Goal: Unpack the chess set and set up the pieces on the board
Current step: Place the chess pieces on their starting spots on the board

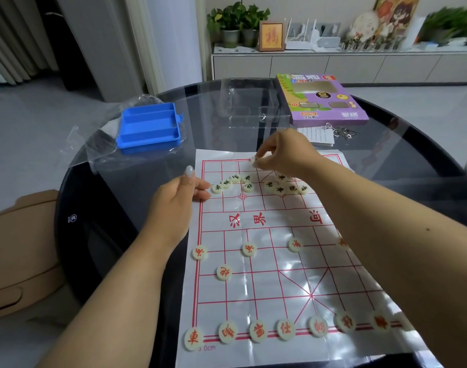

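Note:
A white paper chess board with red lines lies on the dark round table. Red-lettered pieces stand in a row along the near edge, with more on the rows above, such as one red piece. Several black-lettered pieces lie in a loose cluster near the far side. My right hand pinches a pale chess piece over the far edge of the board. My left hand rests at the board's left edge, fingers straight, touching the paper beside a black piece.
An empty blue tray sits on clear plastic wrap at the far left. A clear plastic insert, a purple game box, a paper slip and metal puzzle rings lie at the far side. A cardboard box stands left of the table.

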A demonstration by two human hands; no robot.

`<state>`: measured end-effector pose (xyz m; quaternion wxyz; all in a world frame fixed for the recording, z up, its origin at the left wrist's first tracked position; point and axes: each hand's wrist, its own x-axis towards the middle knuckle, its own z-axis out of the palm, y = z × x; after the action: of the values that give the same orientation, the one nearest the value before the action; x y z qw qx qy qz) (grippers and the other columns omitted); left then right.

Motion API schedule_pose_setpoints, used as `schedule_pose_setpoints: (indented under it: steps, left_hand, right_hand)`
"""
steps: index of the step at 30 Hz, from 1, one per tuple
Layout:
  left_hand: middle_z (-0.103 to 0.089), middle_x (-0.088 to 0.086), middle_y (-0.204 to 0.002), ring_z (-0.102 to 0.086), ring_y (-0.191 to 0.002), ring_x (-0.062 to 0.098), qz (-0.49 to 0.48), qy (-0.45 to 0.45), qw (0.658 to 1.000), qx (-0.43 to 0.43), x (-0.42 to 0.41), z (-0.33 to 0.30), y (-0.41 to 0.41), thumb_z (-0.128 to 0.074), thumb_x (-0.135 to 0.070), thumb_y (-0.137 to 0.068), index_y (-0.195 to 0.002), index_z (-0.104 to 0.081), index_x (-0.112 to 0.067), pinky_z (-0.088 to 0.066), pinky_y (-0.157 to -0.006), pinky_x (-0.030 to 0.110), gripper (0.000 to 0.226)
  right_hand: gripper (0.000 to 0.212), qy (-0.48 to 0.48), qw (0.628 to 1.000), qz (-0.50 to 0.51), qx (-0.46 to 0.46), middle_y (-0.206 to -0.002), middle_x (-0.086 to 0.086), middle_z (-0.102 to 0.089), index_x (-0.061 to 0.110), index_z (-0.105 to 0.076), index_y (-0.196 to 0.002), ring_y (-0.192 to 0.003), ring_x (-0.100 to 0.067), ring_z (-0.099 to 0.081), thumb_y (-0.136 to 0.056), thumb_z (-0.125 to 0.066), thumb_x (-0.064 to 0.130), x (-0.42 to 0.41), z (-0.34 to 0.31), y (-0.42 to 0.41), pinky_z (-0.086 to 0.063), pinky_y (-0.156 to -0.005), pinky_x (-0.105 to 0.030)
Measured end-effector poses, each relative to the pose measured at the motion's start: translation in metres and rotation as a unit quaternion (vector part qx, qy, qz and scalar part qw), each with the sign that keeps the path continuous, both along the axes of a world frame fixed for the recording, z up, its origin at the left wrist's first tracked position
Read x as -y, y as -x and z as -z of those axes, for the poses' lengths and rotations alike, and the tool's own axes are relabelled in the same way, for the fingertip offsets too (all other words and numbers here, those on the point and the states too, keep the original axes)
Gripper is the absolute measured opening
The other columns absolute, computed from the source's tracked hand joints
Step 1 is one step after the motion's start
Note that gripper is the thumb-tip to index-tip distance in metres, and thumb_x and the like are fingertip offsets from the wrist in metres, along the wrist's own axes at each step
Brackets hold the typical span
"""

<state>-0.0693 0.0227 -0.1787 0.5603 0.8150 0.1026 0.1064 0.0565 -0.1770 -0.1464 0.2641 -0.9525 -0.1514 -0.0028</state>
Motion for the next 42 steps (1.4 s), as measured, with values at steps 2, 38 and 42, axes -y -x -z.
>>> schedule_pose_setpoints:
  steps: [2,38,42]
  left_hand:
    - [-0.070,-0.002,-0.090,-0.065,-0.073,-0.008,0.000,-0.003,1.000,-0.001,-0.001,0.000,0.000,-0.029,-0.051,-0.097,-0.096,-0.066,-0.012,-0.048,-0.052,0.006,0.054]
    - [-0.069,-0.006,-0.090,-0.067,-0.070,-0.003,-0.004,-0.009,1.000,-0.003,0.000,-0.001,-0.001,-0.028,-0.051,-0.097,-0.097,-0.065,-0.013,-0.046,-0.050,0.006,0.052]
    - [-0.069,-0.003,-0.091,-0.065,-0.071,-0.007,-0.005,-0.008,1.000,-0.002,0.000,0.000,-0.002,-0.028,-0.050,-0.098,-0.097,-0.065,-0.012,-0.046,-0.048,0.006,0.053]
  right_hand:
    - [0.019,-0.008,1.000,-0.014,0.021,-0.093,0.006,-0.069,0.022,-0.074,-0.092,-0.073,-0.010,-0.061,-0.077,-0.074,0.034,-0.006,0.001,-0.007,-0.056,-0.070,-0.029]
    - [0.020,-0.075,0.995,-0.057,-0.008,-0.086,0.004,-0.069,0.015,-0.075,-0.097,-0.073,-0.008,-0.062,-0.081,-0.071,0.026,0.021,-0.011,0.008,-0.049,-0.063,-0.016]
    - [0.018,-0.081,0.996,-0.039,-0.018,-0.080,0.006,-0.066,0.014,-0.076,-0.093,-0.072,-0.011,-0.062,-0.080,-0.073,0.025,0.028,-0.010,0.010,-0.048,-0.061,-0.017]
